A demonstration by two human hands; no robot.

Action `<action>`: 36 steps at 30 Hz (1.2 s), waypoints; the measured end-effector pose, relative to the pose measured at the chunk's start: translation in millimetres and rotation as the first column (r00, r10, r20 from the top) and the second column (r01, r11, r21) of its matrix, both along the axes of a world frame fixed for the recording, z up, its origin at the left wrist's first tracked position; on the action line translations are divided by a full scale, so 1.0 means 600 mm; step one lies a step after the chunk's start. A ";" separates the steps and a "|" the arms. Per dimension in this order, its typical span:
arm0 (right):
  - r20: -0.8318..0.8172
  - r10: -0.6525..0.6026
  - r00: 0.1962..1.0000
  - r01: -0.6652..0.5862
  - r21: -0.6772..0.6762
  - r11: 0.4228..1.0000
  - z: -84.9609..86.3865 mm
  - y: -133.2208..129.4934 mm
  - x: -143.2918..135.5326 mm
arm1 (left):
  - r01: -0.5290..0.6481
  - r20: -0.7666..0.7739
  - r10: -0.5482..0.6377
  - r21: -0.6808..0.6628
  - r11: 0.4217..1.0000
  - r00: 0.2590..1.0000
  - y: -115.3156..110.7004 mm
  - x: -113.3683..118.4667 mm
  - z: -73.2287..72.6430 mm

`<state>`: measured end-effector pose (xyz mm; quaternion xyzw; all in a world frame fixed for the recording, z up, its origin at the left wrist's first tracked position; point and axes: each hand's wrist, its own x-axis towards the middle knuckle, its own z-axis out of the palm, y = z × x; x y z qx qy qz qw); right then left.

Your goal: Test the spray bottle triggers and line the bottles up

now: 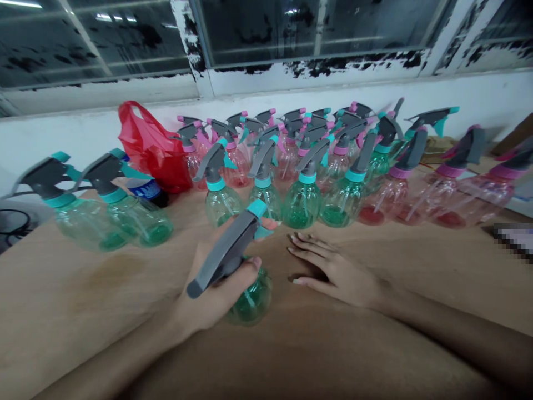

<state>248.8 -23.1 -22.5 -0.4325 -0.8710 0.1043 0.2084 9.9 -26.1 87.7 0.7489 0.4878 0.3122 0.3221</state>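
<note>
My left hand (220,289) is wrapped round the neck of a green spray bottle (254,303) with a grey and teal trigger head. The bottle is close to me, and its head points away and to the right. My right hand (333,266) lies on the tabletop with fingers stretched out, holding nothing. Just beyond it stands a row of green spray bottles (302,203). Pink spray bottles (381,194) continue that row to the right. Two more green spray bottles (139,216) stand to the left. My left palm hides part of the held bottle's neck.
A red plastic bag (154,150) sits at the back left, beside a bottle with a blue label (145,189). Several more spray bottles crowd the back of the wooden table (166,355), near the wall. A blurred flat object (516,239) lies at the right edge.
</note>
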 end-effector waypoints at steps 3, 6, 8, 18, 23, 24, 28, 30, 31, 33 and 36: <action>0.000 -0.002 1.000 0.002 -0.004 1.000 0.001 0.000 0.000 | 0.032 0.073 -0.032 -0.002 0.999 0.997 0.001 0.007 0.004; -0.019 -0.001 1.000 0.001 -0.006 1.000 0.001 -0.001 -0.001 | 0.048 0.109 -0.049 0.012 0.999 0.993 0.001 0.010 0.005; -0.026 0.003 1.000 -0.004 -0.005 1.000 0.000 -0.001 0.000 | 0.065 0.106 -0.066 0.015 0.998 0.992 0.001 0.009 0.004; -0.002 0.008 1.000 -0.008 0.007 1.000 -0.005 0.002 0.001 | 0.093 0.122 -0.096 0.030 0.995 0.988 0.001 0.007 0.002; 0.018 0.003 1.000 -0.003 0.000 1.000 -0.001 0.001 0.001 | 0.091 0.119 -0.089 -0.009 0.996 0.989 0.003 0.007 0.002; 0.021 0.005 1.000 -0.005 0.000 1.000 -0.001 0.001 0.000 | 0.089 0.120 -0.087 -0.012 0.996 0.989 0.003 0.007 0.002; 0.030 0.002 1.000 -0.001 -0.010 1.000 0.000 0.000 0.000 | 0.090 0.123 -0.089 0.001 0.996 0.988 0.002 0.008 0.003; 0.033 0.000 0.999 0.000 -0.010 1.000 -0.001 0.000 0.000 | 0.088 0.125 -0.088 0.006 0.996 0.988 0.002 0.008 0.003; 0.030 0.002 1.000 -0.002 -0.006 1.000 -0.002 0.001 0.000 | 0.085 0.126 -0.085 0.008 0.996 0.988 0.002 0.009 0.003; 0.023 0.004 1.000 -0.004 -0.002 1.000 -0.003 0.001 0.001 | 0.079 0.128 -0.081 0.019 0.997 0.988 0.002 0.009 0.002; 0.030 0.002 1.000 -0.002 -0.009 1.000 -0.003 0.002 0.001 | 0.101 0.097 -0.105 0.050 0.994 0.990 0.002 0.009 0.002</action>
